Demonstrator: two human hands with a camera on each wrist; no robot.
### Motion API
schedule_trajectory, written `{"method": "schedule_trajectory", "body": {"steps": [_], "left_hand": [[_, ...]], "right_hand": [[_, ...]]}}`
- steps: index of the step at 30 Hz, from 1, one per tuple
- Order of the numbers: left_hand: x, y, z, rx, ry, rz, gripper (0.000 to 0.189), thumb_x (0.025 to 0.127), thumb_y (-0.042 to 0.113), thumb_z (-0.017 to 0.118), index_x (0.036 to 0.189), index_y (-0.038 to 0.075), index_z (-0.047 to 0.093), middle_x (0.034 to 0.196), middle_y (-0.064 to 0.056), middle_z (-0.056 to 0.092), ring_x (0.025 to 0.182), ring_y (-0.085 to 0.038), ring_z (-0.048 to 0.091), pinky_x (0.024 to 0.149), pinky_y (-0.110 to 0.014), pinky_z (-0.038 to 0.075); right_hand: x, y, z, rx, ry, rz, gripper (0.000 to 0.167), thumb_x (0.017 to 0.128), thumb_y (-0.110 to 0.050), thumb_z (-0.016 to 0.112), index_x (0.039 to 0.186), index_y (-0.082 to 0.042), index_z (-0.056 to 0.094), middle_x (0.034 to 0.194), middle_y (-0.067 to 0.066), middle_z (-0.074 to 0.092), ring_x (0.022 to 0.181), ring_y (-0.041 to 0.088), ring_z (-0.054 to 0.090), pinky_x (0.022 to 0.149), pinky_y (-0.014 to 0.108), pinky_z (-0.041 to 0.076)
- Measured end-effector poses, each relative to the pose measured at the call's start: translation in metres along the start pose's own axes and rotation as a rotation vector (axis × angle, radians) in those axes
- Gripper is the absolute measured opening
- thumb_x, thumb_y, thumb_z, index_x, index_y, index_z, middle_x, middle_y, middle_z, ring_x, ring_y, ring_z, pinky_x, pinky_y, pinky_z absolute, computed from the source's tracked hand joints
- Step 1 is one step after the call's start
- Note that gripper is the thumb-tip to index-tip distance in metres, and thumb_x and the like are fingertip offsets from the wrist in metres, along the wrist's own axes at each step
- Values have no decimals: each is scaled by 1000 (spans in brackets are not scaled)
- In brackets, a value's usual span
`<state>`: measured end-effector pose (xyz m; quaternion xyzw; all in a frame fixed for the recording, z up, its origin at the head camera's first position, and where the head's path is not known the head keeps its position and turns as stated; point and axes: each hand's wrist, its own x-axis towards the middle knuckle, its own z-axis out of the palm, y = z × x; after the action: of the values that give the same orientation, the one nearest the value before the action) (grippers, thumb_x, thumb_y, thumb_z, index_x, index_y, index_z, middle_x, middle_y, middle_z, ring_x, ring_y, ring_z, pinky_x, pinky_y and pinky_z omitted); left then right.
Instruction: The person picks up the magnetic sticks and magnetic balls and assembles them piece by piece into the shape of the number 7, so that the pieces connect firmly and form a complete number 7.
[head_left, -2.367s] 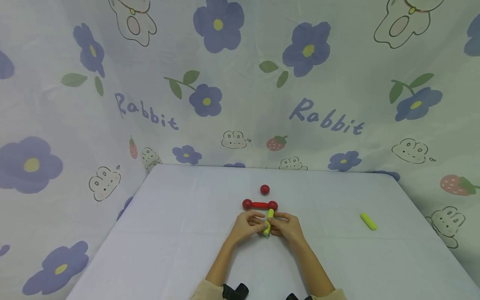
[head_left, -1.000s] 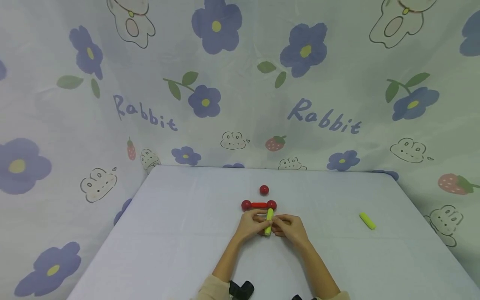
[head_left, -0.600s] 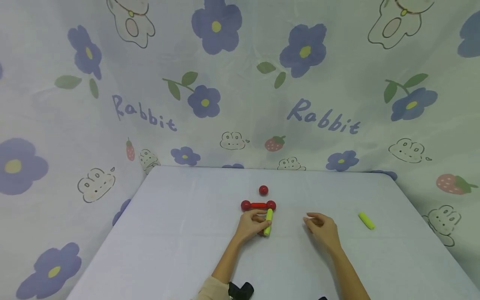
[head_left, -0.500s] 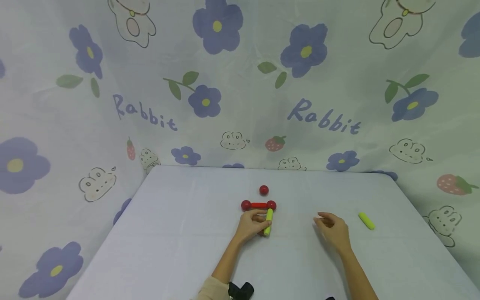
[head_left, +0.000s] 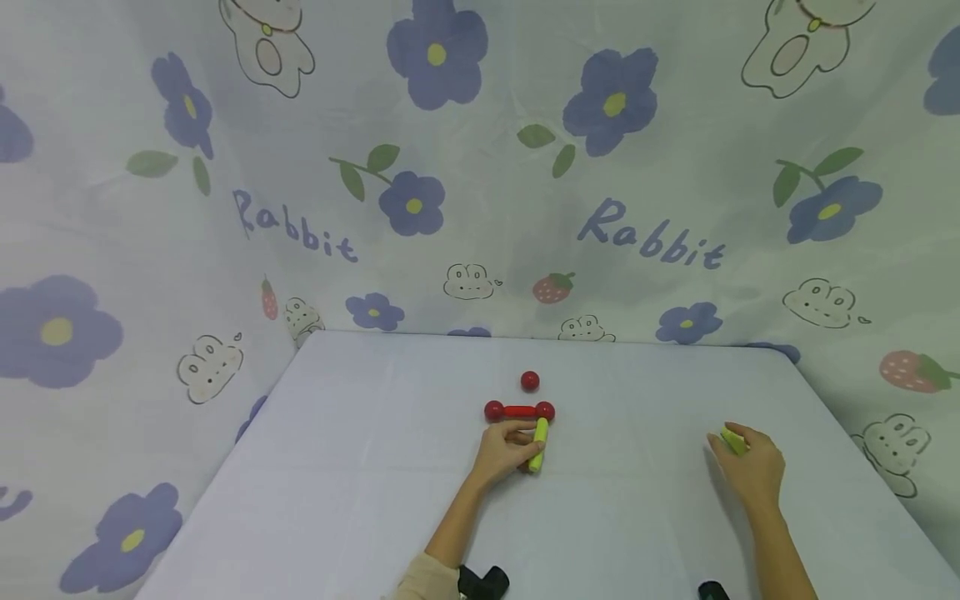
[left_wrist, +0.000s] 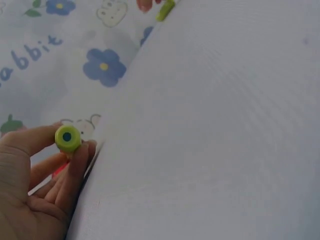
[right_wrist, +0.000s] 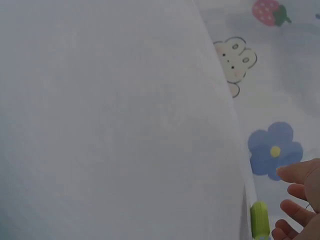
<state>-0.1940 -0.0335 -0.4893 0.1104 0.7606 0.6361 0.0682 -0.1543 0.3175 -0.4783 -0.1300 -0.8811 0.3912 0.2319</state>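
Observation:
My left hand (head_left: 501,452) pinches a yellow-green rod (head_left: 538,446) between thumb and fingers. In the left wrist view the rod's near end (left_wrist: 67,138) faces the camera, with a dark round dot at its centre. The rod's far end sits right at a red ball (head_left: 545,411). A red rod (head_left: 519,411) links this ball to another red ball (head_left: 494,411) on its left. At the right of the table, my right hand (head_left: 753,468) is over a second yellow-green rod (head_left: 733,441). In the right wrist view its fingers are spread beside that rod (right_wrist: 260,220).
A loose red ball (head_left: 530,381) lies behind the red rod. All this lies on a white-covered table (head_left: 360,500). A patterned cloth backdrop (head_left: 480,167) rises along the table's back edge and sides.
My right hand has left the yellow-green rod that both hands were on and moved right, over the second one. My left hand keeps its pinch in nearly the same spot.

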Motion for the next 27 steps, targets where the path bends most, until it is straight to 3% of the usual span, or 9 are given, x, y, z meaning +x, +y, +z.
{"method": "schedule_trajectory", "body": {"steps": [3,7,14,27], "left_hand": [[6,-12,1,-1,7,-5,34,81,9,71,113,-3,64,93,-17,69,73,-20,68,58,-29,57],[9,-18,1,-11,8,-9,34,80,11,73,112,0,66,92,-14,69,73,-18,67,57,-27,56],[-6,17,-3,4,-6,-12,34,82,6,69,113,-8,62,95,-22,67,74,-21,68,61,-33,58],[-8,21,-4,37,2,19,32,82,7,69,111,-7,63,93,-21,68,77,-19,67,57,-24,55]], "right_hand": [[8,7,-6,-31,-19,81,40,84,-9,64,115,15,55,122,41,47,118,55,39,99,63,30],[15,18,-9,-93,-109,141,48,88,-17,60,123,14,49,127,40,43,117,54,41,96,61,35],[17,25,-7,-129,-175,97,46,90,-15,56,123,16,46,117,39,50,104,51,50,87,59,43],[25,19,-12,-249,-268,98,41,86,-8,55,115,22,49,110,41,52,101,54,49,83,60,43]]}}
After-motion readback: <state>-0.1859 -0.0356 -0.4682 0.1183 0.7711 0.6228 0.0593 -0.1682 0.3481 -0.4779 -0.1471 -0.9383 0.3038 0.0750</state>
